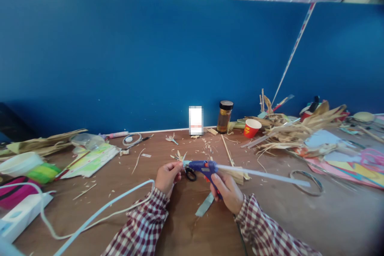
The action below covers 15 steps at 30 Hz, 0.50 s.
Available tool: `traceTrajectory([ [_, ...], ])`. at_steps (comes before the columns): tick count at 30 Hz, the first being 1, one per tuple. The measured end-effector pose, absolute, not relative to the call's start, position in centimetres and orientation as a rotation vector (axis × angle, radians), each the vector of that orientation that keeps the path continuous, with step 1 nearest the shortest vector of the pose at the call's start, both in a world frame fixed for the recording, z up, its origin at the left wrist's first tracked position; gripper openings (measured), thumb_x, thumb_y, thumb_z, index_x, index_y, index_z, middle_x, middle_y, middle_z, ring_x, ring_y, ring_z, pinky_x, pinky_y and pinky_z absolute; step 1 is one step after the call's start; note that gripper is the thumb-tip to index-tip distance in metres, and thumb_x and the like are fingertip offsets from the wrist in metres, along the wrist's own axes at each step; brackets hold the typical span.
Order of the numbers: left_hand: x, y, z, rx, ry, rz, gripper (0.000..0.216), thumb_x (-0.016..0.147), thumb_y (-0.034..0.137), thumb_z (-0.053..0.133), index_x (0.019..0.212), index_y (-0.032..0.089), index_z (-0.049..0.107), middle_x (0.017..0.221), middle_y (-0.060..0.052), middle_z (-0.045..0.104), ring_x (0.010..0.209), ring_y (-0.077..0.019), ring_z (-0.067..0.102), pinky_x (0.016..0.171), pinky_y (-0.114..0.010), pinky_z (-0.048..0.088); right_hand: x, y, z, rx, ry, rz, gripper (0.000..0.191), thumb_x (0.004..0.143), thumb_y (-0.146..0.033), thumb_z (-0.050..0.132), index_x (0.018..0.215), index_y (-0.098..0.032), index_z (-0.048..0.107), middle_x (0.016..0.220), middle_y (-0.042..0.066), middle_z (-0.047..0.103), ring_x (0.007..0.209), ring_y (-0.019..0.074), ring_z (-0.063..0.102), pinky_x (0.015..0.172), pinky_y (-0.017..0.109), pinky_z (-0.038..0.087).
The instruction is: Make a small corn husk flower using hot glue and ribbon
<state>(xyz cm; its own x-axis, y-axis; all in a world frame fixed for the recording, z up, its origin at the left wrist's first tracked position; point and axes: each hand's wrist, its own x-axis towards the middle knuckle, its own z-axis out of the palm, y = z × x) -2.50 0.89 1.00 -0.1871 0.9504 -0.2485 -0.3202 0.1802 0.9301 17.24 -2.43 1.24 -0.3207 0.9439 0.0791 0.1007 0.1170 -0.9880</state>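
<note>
Glue gun (201, 166) meets a small straw piece (181, 157).
Your right hand (228, 190) grips the gun (stick trailing right); your left hand (168, 176) pinches the straw at its nozzle.

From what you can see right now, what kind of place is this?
Probably a craft workspace: the right hand holds a blue glue gun, dried leaf strips are piled on the wooden table, and coloured paper lies nearby.
</note>
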Motion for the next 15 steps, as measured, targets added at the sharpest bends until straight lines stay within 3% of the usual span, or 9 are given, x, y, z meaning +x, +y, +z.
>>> traceTrajectory([
  [15, -2.51, 1.0, 0.76, 0.743, 1.23, 1.328, 0.038, 0.045, 0.04, 0.078, 0.066, 0.011, 0.066, 0.044, 0.005, 0.051, 0.038, -0.0029, 0.041, 0.038, -0.015, 0.032, 17.38, -2.09, 0.81, -1.07, -1.688, 1.233, 0.038, 0.087, -0.048, 0.033, 0.078, -0.016, 0.05, 0.051, -0.003, 0.049, 0.04, 0.0081, 0.045, 0.041, 0.019, 0.034],
])
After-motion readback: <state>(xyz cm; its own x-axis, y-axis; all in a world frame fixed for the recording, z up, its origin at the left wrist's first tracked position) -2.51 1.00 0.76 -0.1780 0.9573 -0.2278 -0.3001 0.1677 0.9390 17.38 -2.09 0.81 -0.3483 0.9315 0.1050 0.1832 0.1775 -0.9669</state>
